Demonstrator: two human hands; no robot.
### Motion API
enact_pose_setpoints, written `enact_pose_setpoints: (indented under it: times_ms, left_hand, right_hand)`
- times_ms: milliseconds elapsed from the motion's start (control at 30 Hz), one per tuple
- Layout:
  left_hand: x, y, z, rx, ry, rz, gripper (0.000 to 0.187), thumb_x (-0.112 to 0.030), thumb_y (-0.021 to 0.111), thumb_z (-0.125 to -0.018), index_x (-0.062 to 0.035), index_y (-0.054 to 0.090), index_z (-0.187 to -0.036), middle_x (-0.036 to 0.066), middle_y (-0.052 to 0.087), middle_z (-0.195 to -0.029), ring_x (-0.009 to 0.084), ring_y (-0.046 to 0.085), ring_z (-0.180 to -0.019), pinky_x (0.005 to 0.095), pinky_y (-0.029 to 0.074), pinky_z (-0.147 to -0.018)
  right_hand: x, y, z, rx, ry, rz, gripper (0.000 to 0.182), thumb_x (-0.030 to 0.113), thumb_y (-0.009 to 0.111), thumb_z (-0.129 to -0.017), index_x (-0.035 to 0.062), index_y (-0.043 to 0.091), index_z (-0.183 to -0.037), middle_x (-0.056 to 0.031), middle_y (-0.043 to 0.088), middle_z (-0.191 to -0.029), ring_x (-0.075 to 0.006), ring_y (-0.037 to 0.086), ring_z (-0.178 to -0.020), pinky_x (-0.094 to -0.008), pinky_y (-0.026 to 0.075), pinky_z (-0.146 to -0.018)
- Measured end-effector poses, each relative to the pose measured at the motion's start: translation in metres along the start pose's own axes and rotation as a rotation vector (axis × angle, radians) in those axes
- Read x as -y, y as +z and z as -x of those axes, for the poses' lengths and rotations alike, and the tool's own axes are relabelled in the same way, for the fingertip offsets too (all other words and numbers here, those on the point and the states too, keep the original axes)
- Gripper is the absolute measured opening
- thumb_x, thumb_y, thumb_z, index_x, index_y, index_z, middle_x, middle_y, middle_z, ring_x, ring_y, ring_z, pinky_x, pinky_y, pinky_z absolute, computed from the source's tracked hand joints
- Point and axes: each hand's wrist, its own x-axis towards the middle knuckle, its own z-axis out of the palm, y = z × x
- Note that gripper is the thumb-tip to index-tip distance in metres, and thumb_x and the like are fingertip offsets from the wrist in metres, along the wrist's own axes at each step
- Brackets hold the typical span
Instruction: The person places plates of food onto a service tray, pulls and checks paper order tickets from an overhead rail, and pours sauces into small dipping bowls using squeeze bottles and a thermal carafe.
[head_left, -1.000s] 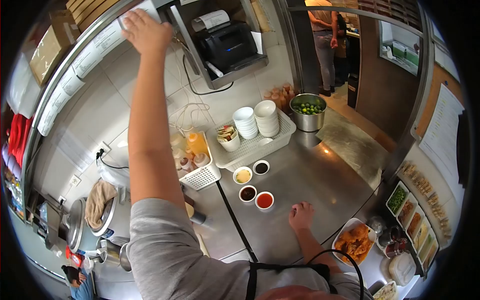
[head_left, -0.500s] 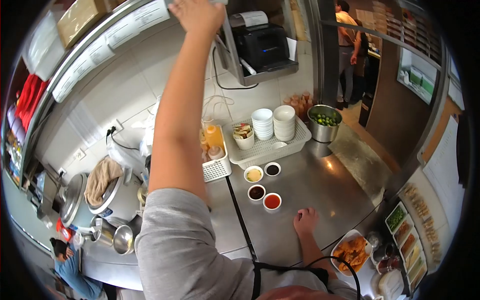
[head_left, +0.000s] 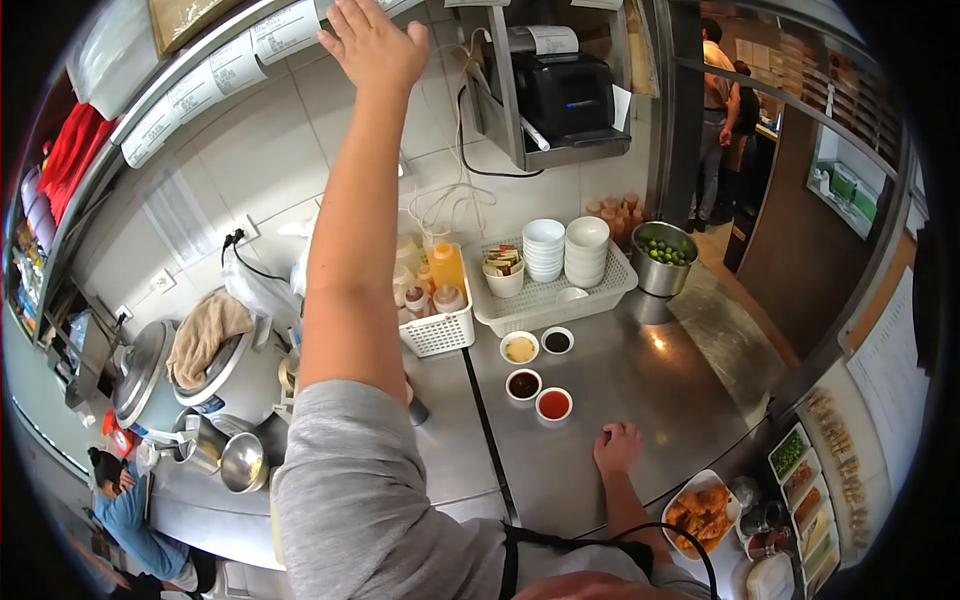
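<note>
My left hand (head_left: 378,48) is raised at the top of the view with its fingers spread, overlapping the end of a row of printed order slips (head_left: 285,32) along the shelf edge. Nothing shows in its grasp. On the steel counter (head_left: 665,385) rests my right hand (head_left: 618,449), its fingers curled in. Just left of it stand small white cups of sauce: a red one (head_left: 554,404), a brown one (head_left: 523,385), a pale one (head_left: 520,348) and a black one (head_left: 557,341). A white dish of fried food (head_left: 702,515) sits beside my right forearm.
A perforated tray (head_left: 520,322) carries stacked white bowls (head_left: 586,252). Beside it are a basket (head_left: 438,333) of sauce bottles and a steel pot (head_left: 662,272) of green fruit. A printer (head_left: 562,95) hangs above. People stand beyond the opening (head_left: 715,115) and at lower left (head_left: 140,525).
My left hand has shifted slightly left, its fingers now spread in plain view by the slips. The view has turned slightly. My right hand stays on the counter.
</note>
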Motion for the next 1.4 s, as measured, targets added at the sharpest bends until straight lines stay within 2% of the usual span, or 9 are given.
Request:
enact_pose_setpoints:
  times_ms: [67,267,467,600,700,833,1033,1167,1400]
  left_hand:
    - [-0.015,-0.034,-0.006,0.164,-0.136,0.016,0.073,-0.033,0.051,-0.071,0.005,0.022,-0.126,0.023,0.021,-0.131,0.0351,0.018,-0.123,0.0447,0.012,-0.1]
    - [0.006,-0.006,-0.003,-0.003,0.095,-0.005,0.064,-0.031,0.049,-0.075,0.0019,0.027,-0.125,0.018,0.026,-0.13,0.0346,0.022,-0.121,0.046,0.014,-0.099]
    - [0.012,-0.012,-0.01,0.112,0.307,0.009,0.059,-0.028,0.047,-0.076,-0.0023,0.029,-0.125,0.014,0.025,-0.132,0.0315,0.019,-0.123,0.0442,0.013,-0.1]
    - [0.006,-0.003,-0.021,0.068,0.354,-0.091,0.058,-0.03,0.044,-0.077,-0.0027,0.028,-0.126,0.013,0.023,-0.133,0.0296,0.015,-0.125,0.0433,0.012,-0.101]
    - [0.007,-0.008,-0.017,0.066,0.296,-0.059,0.061,-0.032,0.045,-0.077,-0.0025,0.026,-0.127,0.013,0.02,-0.135,0.03,0.014,-0.125,0.0437,0.011,-0.101]
    - [0.038,-0.041,-0.013,0.03,0.059,-0.009,0.068,-0.038,0.045,-0.077,0.0041,0.022,-0.126,0.02,0.016,-0.134,0.0334,0.014,-0.124,0.0461,0.011,-0.1]
    - [0.041,-0.03,-0.003,0.151,-0.023,-0.044,0.07,-0.039,0.045,-0.078,0.0064,0.022,-0.125,0.022,0.018,-0.133,0.034,0.015,-0.124,0.0467,0.011,-0.1]
    - [0.022,-0.013,-0.005,0.091,-0.01,0.005,0.07,-0.041,0.045,-0.078,0.0062,0.024,-0.125,0.022,0.022,-0.131,0.0337,0.018,-0.123,0.0446,0.012,-0.1]
    - [-0.003,-0.018,-0.01,0.151,-0.017,0.044,0.072,-0.042,0.043,-0.077,0.0065,0.021,-0.126,0.022,0.02,-0.132,0.0327,0.018,-0.123,0.0425,0.013,-0.101]
  right_hand:
    - [0.0,0.001,-0.001,-0.008,-0.003,0.004,0.013,0.015,0.058,-0.062,0.0142,0.056,-0.074,-0.0044,0.048,-0.09,-0.0244,0.044,-0.093,-0.0384,0.035,-0.08]
    - [-0.001,0.003,0.0,-0.008,0.013,-0.004,0.012,0.014,0.058,-0.061,0.0144,0.056,-0.073,-0.0044,0.049,-0.09,-0.0244,0.044,-0.092,-0.0381,0.035,-0.079]
    - [-0.003,0.011,-0.002,-0.059,-0.019,-0.039,0.011,0.012,0.058,-0.06,0.0134,0.056,-0.071,-0.0052,0.049,-0.089,-0.0252,0.045,-0.089,-0.0378,0.037,-0.076]
    - [0.001,0.004,-0.002,-0.063,-0.039,-0.017,0.01,0.01,0.058,-0.061,0.0117,0.055,-0.07,-0.0065,0.05,-0.09,-0.0266,0.046,-0.087,-0.0373,0.039,-0.074]
    - [-0.001,0.007,-0.002,-0.057,-0.033,-0.003,0.01,0.011,0.058,-0.06,0.0127,0.056,-0.07,-0.0058,0.05,-0.089,-0.0259,0.045,-0.09,-0.0381,0.037,-0.077]
    - [-0.004,0.01,-0.002,-0.072,-0.062,-0.005,0.011,0.013,0.059,-0.06,0.0133,0.055,-0.07,-0.0054,0.049,-0.089,-0.0256,0.045,-0.091,-0.0382,0.036,-0.078]
    - [0.004,0.004,0.0,-0.059,0.002,0.029,0.012,0.013,0.059,-0.061,0.014,0.055,-0.072,-0.0054,0.049,-0.089,-0.0258,0.045,-0.09,-0.038,0.036,-0.077]
    - [0.002,0.007,0.0,-0.067,-0.011,0.014,0.012,0.012,0.06,-0.06,0.0139,0.055,-0.071,-0.0055,0.05,-0.088,-0.026,0.045,-0.089,-0.0383,0.037,-0.075]
    - [-0.001,0.01,-0.001,-0.069,-0.031,-0.013,0.012,0.011,0.06,-0.061,0.0135,0.056,-0.072,-0.0062,0.05,-0.088,-0.0268,0.046,-0.089,-0.0386,0.038,-0.076]
